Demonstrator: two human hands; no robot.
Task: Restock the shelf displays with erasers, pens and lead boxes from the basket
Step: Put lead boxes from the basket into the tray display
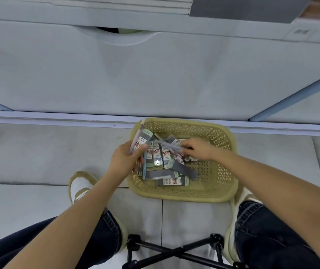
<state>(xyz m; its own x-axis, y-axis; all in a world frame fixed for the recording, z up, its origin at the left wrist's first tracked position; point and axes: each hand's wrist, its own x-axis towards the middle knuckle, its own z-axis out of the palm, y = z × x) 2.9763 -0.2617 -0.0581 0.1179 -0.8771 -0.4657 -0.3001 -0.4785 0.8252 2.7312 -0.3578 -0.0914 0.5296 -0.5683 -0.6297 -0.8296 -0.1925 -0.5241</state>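
Observation:
A tan perforated basket (221, 144) sits on the floor between my feet, holding several grey lead boxes (159, 152) with red and white labels. My left hand (125, 159) hovers over the basket's left rim and grips a bundle: a pale pink pen (138, 133), a lead box (142, 140) and a light blue pen. My right hand (198, 149) reaches into the basket from the right and pinches a clear pen (167, 145) lying across the boxes.
The white base panel of the shelf unit (155, 74) rises just behind the basket, with a curved cut-out near its top. Grey floor tiles (38, 152) surround it. My shoes flank the basket, and black stool legs (174, 251) stand below.

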